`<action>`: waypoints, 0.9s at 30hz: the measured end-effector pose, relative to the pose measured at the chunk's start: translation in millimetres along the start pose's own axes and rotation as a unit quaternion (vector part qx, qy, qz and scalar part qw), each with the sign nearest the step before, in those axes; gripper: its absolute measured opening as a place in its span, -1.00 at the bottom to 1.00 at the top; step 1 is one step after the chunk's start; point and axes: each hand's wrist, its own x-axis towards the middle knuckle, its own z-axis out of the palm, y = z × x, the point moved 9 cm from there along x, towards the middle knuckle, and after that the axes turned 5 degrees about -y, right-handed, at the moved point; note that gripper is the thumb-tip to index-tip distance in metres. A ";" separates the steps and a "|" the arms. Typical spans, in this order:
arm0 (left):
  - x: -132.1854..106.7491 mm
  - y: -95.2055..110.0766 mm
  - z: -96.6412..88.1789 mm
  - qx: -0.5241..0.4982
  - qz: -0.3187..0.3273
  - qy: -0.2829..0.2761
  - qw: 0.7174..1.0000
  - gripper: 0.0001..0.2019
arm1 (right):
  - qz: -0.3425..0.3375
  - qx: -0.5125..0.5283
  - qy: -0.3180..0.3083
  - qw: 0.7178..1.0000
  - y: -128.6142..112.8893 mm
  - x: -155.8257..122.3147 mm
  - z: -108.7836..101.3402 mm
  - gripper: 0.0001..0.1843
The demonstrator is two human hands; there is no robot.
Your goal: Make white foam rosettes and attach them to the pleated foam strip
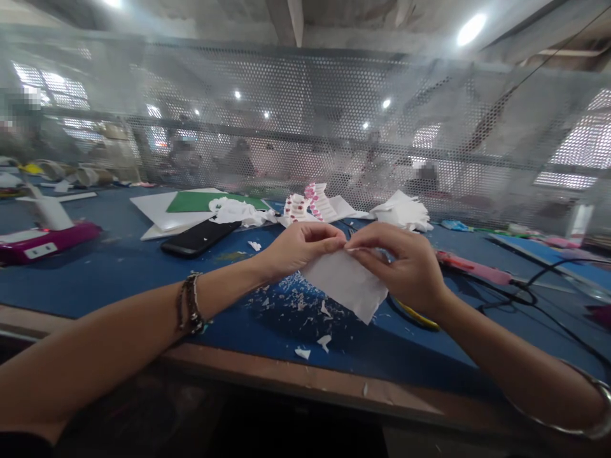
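A thin white sheet (348, 283), perhaps paper or cloth, hangs tilted above the blue tabletop. My left hand (310, 245) pinches its upper edge between thumb and fingers. Close beside it, nearly touching, my right hand (401, 257) grips the same edge. Small white scraps (324, 343) and fine bits lie scattered on the table under the sheet. Partly hidden behind my right hand is a yellow-handled tool (415, 315); its kind cannot be made out.
A black phone (200, 238) lies left, before white and green sheets (191, 201). Crumpled white pieces (403, 211) and a pink-dotted strip (317, 202) sit at the back. A pink-handled tool (477, 268) with black cable (534, 305) is right. Perforated mesh (296, 121) stands behind.
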 end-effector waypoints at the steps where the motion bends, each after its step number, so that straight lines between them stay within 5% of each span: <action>1: -0.6 0.6 1.0 -0.004 0.003 -0.005 1.000 -0.90 | 0.029 0.029 0.009 0.999 5.0 -0.4 -1.0 -0.97; 13: -2.4 10.8 5.0 0.008 0.055 -0.015 0.998 -0.88 | 0.178 0.265 0.035 0.947 27.3 -6.0 8.3 -0.89; 27: -1.7 15.8 -1.0 -0.006 0.089 0.026 0.996 -0.95 | 0.216 0.233 0.016 0.948 34.3 -9.5 16.8 -0.85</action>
